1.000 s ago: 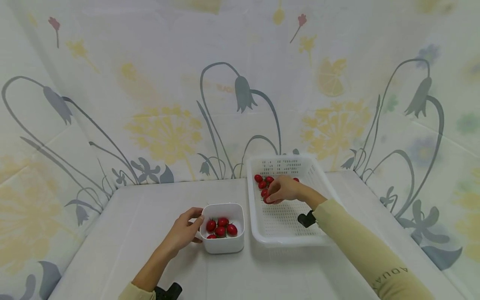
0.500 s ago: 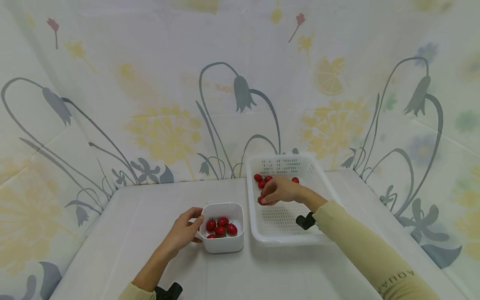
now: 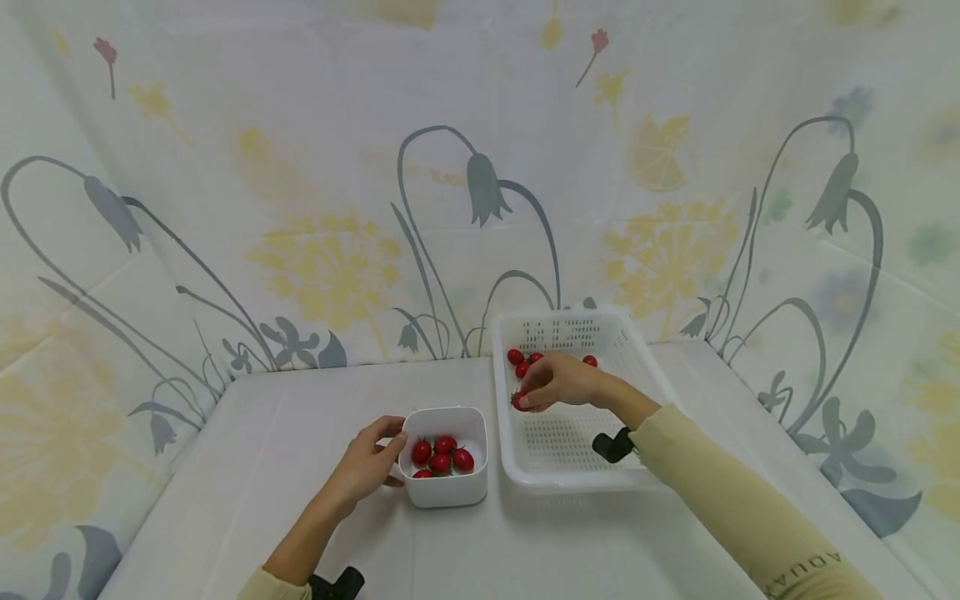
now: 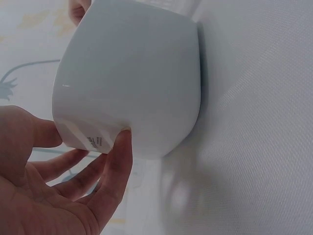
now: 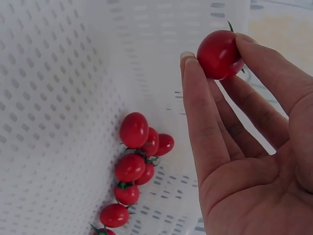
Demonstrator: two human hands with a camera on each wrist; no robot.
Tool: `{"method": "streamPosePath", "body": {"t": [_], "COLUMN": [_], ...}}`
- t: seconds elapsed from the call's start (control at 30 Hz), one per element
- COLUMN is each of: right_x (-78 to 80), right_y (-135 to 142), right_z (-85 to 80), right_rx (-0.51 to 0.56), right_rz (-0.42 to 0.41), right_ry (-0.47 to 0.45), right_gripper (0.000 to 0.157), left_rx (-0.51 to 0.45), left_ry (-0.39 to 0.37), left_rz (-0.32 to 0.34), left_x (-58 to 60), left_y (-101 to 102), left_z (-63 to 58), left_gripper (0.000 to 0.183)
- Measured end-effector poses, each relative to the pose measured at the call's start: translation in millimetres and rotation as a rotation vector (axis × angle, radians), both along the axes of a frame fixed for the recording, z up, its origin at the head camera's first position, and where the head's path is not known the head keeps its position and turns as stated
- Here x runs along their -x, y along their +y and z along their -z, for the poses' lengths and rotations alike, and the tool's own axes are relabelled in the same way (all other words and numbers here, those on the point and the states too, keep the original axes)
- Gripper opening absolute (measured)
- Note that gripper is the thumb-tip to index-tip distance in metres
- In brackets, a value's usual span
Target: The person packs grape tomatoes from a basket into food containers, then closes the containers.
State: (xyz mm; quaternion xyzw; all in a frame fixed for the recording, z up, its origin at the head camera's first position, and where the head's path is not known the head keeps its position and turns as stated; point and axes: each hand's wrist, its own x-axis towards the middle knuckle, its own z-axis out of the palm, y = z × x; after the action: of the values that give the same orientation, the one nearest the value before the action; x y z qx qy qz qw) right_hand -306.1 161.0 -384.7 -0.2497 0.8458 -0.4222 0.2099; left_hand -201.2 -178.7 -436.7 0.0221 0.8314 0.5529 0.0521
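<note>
So far, it looks like some of the work is done and a good bit is left. At least five small red tomatoes sit in the white box. Its front wall hides part of one, so I can't tell if there are more. Lots of other tomatoes lie in the big basket with holes, just beside the box. The right hand pinches one tomato between its thumb and fingertips, with a gap only as wide as the tomato. That tomato looks lifted up over the basket, and it is not in the box yet. The left hand holds the box, thumb at the rim and fingers on the outside.
</note>
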Motion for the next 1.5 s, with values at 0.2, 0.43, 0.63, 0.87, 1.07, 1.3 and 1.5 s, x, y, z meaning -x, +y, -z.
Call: {"method": "streamPosePath", "body": {"t": [0.2, 0.43, 0.63, 0.87, 1.07, 1.3, 1.5], "right_x": [-4.4, -11.2, -18.2, -28.0, -39.2, -55.3, -68.2], "right_y": [-0.5, 0.0, -0.8, -6.4, -15.0, -29.0, -45.6], "right_z": [-5.6, -13.3, -21.4, -28.1, -31.1, -34.4, -32.2], "right_rx": [0.006, 0.01, 0.008, 0.049, 0.055, 0.055, 0.048], "right_rz": [-0.02, -0.024, -0.021, -0.028, -0.028, -0.01, 0.022], "right_ry": [0.004, 0.012, 0.014, 0.02, 0.07, 0.09, 0.144], "right_gripper": [0.019, 0.016, 0.017, 0.017, 0.015, 0.013, 0.011], "left_rx": [0.0, -0.006, -0.008, -0.009, -0.007, 0.001, 0.0], "left_ry": [0.001, 0.006, 0.01, 0.013, 0.01, 0.01, 0.006], "left_rz": [-0.002, 0.005, 0.004, 0.006, 0.004, 0.002, 0.005], "left_x": [-1.0, -1.2, -0.7, -0.5, -0.8, -0.3, 0.6], "left_y": [0.3, -0.3, -0.6, -0.8, -1.0, -0.9, -0.6], "left_z": [-1.8, -1.0, -0.1, 0.2, 0.4, 1.3, 0.9], "left_gripper": [0.034, 0.034, 0.034, 0.034, 0.034, 0.034, 0.035]}}
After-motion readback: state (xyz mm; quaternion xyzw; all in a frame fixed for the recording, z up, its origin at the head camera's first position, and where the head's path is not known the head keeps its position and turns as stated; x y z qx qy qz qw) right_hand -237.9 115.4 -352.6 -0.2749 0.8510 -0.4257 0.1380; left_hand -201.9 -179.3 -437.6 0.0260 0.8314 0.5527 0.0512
